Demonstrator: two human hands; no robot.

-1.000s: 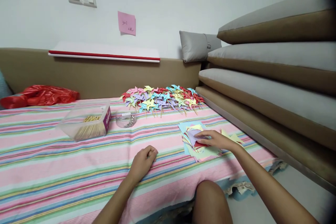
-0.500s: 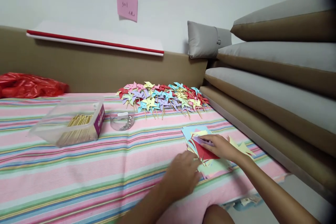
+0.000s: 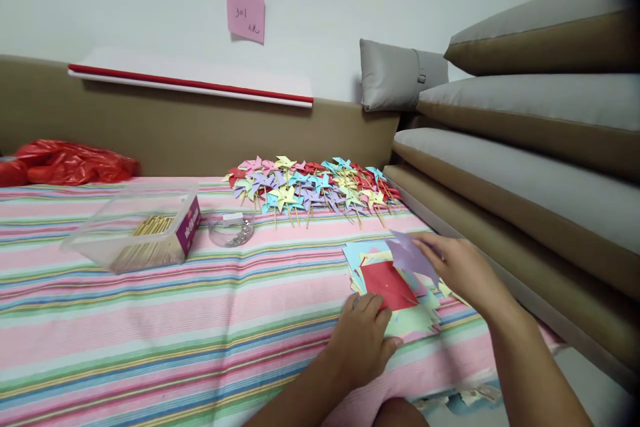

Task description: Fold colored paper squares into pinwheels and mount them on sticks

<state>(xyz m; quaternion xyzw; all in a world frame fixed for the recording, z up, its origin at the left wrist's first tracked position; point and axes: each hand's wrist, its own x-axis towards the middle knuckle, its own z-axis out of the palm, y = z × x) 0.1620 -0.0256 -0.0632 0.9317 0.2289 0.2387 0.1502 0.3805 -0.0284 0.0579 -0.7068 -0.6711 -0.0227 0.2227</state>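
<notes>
A sheet of purple paper (image 3: 411, 259) is pinched in my right hand (image 3: 453, 267), lifted above a loose pile of coloured paper sheets (image 3: 417, 320). A red sheet (image 3: 387, 285) lies on top of that pile, with light blue, yellow and green edges showing round it. My left hand (image 3: 364, 337) rests at the pile's near left edge, fingers spread and fingertips touching the red sheet. Some pale yellow paper (image 3: 450, 292) shows past my right hand, partly hidden by it.
Many finished paper pinwheels (image 3: 310, 190) on sticks lie heaped at the back. A clear plastic box (image 3: 125, 233) of sticks stands left, beside a round clear dish (image 3: 231, 230) with small metal pieces. Stacked cushions (image 3: 525, 167) border the right; a red plastic bag (image 3: 75, 163) lies far left.
My right hand has raised the purple sheet off the pile and moved it right, uncovering the red sheet. My left hand has come onto the pile's near edge.
</notes>
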